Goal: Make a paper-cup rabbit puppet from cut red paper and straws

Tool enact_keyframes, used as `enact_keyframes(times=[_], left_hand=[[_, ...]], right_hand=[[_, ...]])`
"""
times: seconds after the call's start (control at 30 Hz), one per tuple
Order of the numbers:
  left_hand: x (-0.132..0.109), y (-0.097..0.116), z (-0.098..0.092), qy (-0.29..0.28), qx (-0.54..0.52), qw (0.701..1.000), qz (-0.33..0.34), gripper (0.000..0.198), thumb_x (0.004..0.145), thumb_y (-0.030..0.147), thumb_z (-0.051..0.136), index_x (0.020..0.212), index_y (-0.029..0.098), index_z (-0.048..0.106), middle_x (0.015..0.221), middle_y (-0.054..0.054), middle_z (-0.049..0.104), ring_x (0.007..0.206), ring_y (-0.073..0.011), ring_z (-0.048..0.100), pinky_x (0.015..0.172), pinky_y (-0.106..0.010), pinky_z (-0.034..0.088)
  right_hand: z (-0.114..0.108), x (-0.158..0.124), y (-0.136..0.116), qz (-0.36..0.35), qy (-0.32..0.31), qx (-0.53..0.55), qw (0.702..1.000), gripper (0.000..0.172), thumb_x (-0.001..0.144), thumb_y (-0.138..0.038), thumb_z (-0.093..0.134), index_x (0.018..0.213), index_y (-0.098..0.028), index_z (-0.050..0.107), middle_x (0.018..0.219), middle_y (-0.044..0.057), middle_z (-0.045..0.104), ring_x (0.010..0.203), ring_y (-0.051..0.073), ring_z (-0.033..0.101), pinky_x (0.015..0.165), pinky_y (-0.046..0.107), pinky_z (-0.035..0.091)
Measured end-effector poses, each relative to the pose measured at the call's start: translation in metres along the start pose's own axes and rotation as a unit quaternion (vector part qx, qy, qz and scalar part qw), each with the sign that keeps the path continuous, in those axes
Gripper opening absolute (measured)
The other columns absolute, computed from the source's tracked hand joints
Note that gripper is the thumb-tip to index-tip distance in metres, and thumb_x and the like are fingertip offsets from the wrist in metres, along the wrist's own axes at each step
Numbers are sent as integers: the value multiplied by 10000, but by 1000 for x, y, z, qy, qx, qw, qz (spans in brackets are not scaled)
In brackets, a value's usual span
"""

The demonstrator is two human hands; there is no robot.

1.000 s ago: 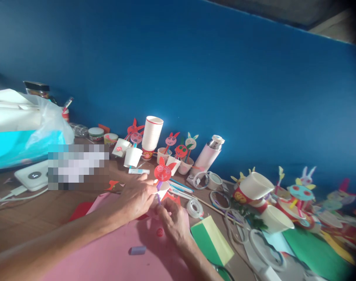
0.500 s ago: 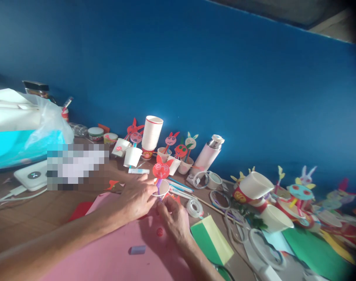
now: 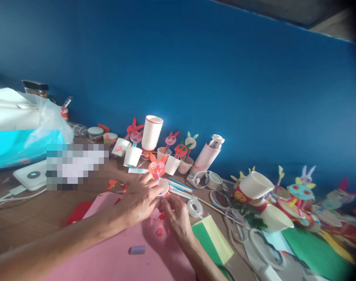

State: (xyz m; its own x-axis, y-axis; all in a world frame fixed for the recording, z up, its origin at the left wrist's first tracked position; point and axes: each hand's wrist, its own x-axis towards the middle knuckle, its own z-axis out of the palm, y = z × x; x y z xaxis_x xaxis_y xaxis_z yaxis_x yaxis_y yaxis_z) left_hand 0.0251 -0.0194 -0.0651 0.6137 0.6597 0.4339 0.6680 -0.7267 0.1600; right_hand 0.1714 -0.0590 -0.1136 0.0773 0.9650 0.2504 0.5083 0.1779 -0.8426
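Note:
My left hand [image 3: 143, 194] is closed around the near side of a white paper cup [image 3: 164, 186], partly hiding it. Above the cup's rim stands a red paper rabbit face [image 3: 157, 168] with two ears, on a purple straw. My right hand [image 3: 175, 212] presses its fingertips together at the cup's near side, where a bit of purple straw shows; the cup's lower part is hidden. Below the hands, on a pink sheet [image 3: 113, 249], lie a small red paper disc [image 3: 159, 232] and a short purple straw piece [image 3: 137, 249].
Behind stand several cups with paper rabbits [image 3: 172, 139], a tall cup stack [image 3: 152, 132] and a pink flask [image 3: 205, 156]. To the right are clear tape [image 3: 194, 207], green and yellow paper [image 3: 212, 238] and more cups [image 3: 276, 218]. A white power bank [image 3: 31, 175] lies left.
The rabbit face has shifted left and slightly down, turning more towards me. My left hand has shifted slightly left over the cup, and my right fingers stay by its near side.

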Motion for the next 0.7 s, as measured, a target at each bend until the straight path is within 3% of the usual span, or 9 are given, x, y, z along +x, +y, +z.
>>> enact_keyframes(times=[0.23,0.43,0.7], left_hand=[[-1,5,3,-28,-30,999,-2,151,790,114,496,805,216,605,721,-13,595,821,-219,472,707,-361,312],[-2,5,1,-23,-48,998,12,366,803,97,484,1123,265,545,829,-8,664,834,-229,496,723,-373,298],[-1,1,3,-25,-53,998,27,251,818,108,462,1013,217,579,810,-5,672,799,-218,535,740,-367,291]], right_hand=[[1,0,-5,-21,-26,21,999,258,858,-274,428,647,-174,538,583,-25,533,560,112,517,523,190,377],[1,0,-5,-31,-32,29,999,243,865,-255,420,670,-169,537,596,-27,509,574,112,514,537,195,379],[1,0,0,-28,-32,38,998,263,867,-303,435,676,-170,558,611,-14,556,582,119,527,519,193,386]])
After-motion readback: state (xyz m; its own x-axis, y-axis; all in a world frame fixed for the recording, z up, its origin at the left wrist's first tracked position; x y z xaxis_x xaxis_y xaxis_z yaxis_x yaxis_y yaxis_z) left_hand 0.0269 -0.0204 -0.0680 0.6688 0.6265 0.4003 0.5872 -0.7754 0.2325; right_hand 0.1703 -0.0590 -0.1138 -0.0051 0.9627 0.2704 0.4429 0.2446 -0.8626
